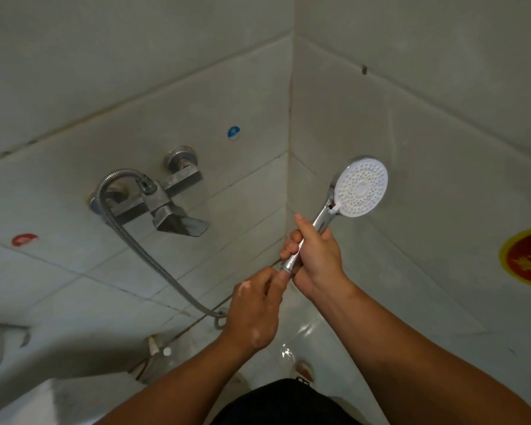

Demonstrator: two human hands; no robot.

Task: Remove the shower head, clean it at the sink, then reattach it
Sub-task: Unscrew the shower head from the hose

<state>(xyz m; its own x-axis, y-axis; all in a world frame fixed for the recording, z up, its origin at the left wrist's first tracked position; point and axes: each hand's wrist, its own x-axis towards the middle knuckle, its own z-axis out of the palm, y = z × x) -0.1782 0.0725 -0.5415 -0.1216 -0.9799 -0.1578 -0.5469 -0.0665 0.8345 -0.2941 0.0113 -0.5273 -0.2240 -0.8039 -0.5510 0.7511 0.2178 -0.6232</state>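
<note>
Dark garment (288, 400) at bottom edge. Above it, our left hand (255, 311) pinches the hose connector (286, 272) at the handle's base. Our right hand (316, 253) clenches the handle of the shower head (360, 187), held up before the tiled corner, spray face toward us. The hose (129, 237) runs to the wall mixer (166, 197).

I count one chrome shower head with a round white spray face (360, 187), one ribbed metal hose (129, 237), one square steel mixer tap (169, 197), three wall stickers: round blue sticker (233, 132), oval red sticker (24, 239), yellow-rimmed red sticker (528, 256); two hands, my left hand (255, 311) and right hand (314, 256)
</note>
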